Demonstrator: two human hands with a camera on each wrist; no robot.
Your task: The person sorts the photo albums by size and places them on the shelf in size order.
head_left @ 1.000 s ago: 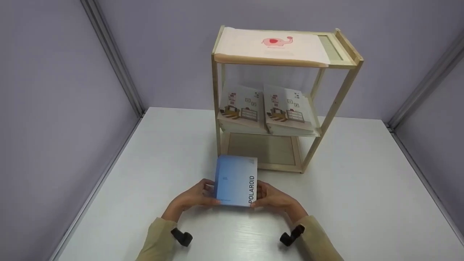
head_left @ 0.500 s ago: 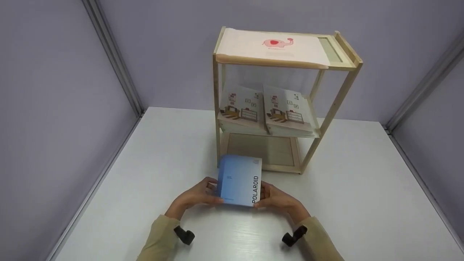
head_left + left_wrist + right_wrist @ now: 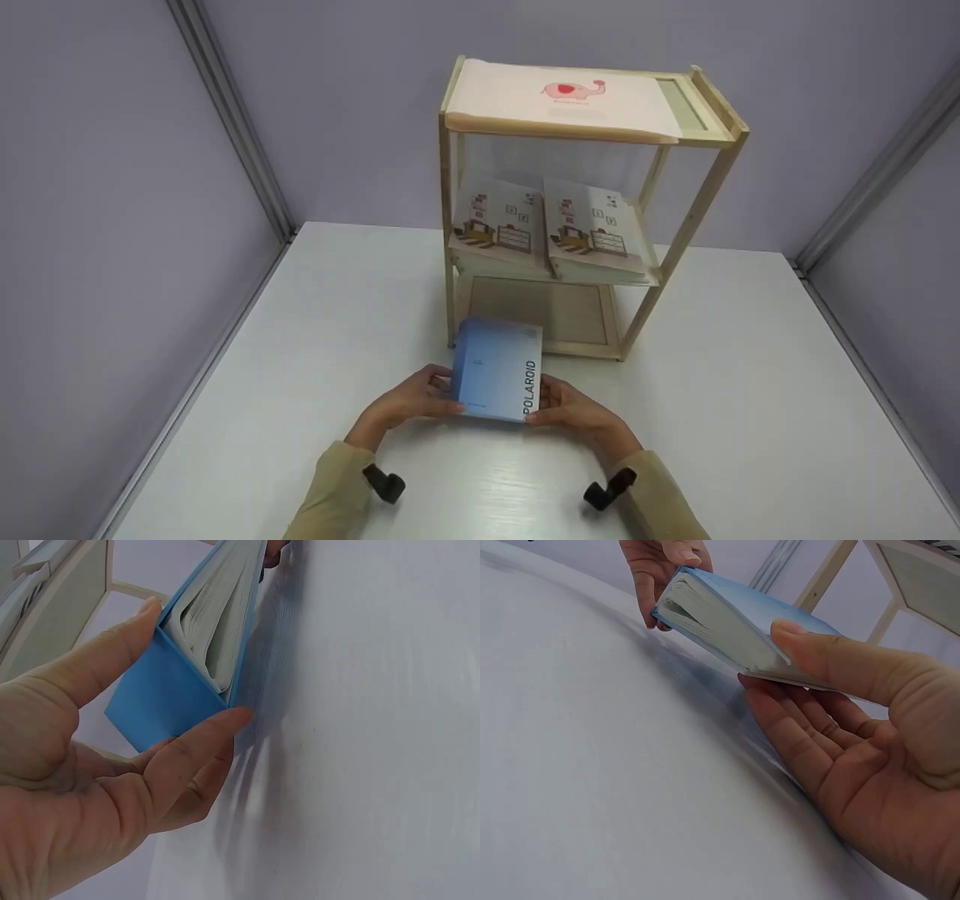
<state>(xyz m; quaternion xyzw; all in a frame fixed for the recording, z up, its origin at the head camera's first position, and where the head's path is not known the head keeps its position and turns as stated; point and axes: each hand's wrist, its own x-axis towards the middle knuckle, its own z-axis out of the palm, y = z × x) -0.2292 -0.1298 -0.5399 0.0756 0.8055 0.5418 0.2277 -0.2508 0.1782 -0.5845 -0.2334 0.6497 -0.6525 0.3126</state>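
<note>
A blue-to-white photo album (image 3: 496, 367) marked "POLAROID" is held level-ish in front of the shelf, its cover facing up. My left hand (image 3: 411, 401) grips its blue spine side, thumb over the cover and fingers underneath. On the other side, the right hand (image 3: 574, 412) pinches the white edge between thumb and fingers. From the left wrist, the album (image 3: 169, 694) shows a blue spine and loosely bunched pages at its end. Seen from the right wrist, the album (image 3: 731, 630) hangs above the table with a shadow beneath, the covers closed over the pages.
A wooden shelf rack (image 3: 694, 210) stands behind the album. On its middle tier two illustrated binders (image 3: 499, 225) lean side by side. A white sheet with a pink elephant (image 3: 570, 94) covers most of the top. Grey walls (image 3: 135, 225) enclose the white table (image 3: 750, 405).
Both hands have shifted the album slightly to the right, then a little forward toward the shelf. The grip on both sides stays the same.
</note>
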